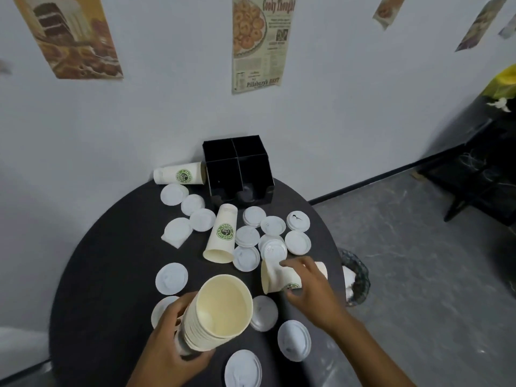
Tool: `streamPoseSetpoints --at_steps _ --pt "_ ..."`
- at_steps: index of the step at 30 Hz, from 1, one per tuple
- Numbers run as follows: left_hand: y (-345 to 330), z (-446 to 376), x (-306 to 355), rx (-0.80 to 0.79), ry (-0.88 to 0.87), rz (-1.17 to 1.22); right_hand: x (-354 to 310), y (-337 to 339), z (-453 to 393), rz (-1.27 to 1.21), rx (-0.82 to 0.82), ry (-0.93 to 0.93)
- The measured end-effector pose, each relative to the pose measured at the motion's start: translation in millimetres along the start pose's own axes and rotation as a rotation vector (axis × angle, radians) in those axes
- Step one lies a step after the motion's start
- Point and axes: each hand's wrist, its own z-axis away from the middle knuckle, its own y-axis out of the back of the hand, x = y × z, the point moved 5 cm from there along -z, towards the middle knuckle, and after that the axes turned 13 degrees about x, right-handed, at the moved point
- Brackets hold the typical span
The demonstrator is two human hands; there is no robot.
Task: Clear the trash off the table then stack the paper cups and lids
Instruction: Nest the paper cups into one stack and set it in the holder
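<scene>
Black and round, the table [106,275] carries white lids [171,278] scattered from six o'clock up to twelve. At six o'clock our left hand [170,339] is wrapped around a nested stack of paper cups [219,311], mouth tilted up toward us. At four o'clock our right hand [312,289] closes thumb and fingers on a single cup lying on its side [275,277]. Another cup [222,236] lies at centre, one more [180,174] at twelve beside the black divided organizer [237,169].

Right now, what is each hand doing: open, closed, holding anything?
Left hand: closed around the stack of nested paper cups.
Right hand: fingers wrapped on a paper cup lying on its side.
</scene>
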Motion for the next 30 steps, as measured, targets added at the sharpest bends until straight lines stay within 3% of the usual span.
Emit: streamPoseSetpoints --at_steps 7,14,23,30 --pt "-9.0 0.2 -1.5 0.052 0.062 -0.072 1.0 -50.8 -38.4 0.242 -0.390 0.346" --pt "-9.5 7.6 -7.2 0.093 0.118 -0.071 11.5 -70.3 -56.2 0.376 -0.515 0.457" --pt "-8.6 8.0 -2.2 0.159 0.148 -0.060 15.4 -60.4 -67.4 0.343 -0.476 0.476" --pt "-3.1 4.3 9.7 0.150 0.098 -0.074 -3.5 22.2 -66.5 0.063 -0.088 0.338"
